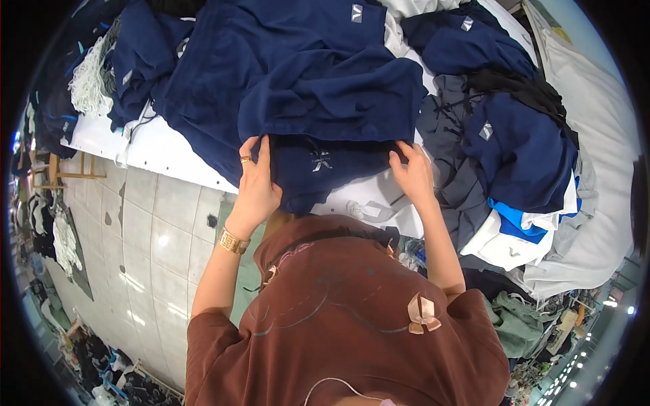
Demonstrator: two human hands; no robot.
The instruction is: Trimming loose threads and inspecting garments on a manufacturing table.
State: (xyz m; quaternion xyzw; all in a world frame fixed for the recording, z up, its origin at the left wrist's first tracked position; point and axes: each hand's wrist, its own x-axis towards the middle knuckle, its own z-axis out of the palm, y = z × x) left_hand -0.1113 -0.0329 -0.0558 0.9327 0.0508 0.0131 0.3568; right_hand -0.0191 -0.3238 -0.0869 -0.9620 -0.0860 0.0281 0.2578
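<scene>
A navy blue garment (325, 101) lies spread over the white table, its near edge lifted into an open band. My left hand (257, 186) pinches the left end of that edge, wearing a ring and a gold bracelet. At the right end, the fingers of my right hand (414, 172) hold the same edge. Between my hands, a navy fabric layer with a small silver mark (321, 160) shows beneath the opening and hangs toward my body. Whether the garment is a shirt or shorts I cannot tell.
To the right are piled a folded navy garment (521, 149), dark grey clothes (450, 135) and a white one (508, 247). White strings (93, 84) hang at the far left. The white tabletop (162, 152) ends above a tiled floor (159, 237). A wooden stool (71, 172) stands left.
</scene>
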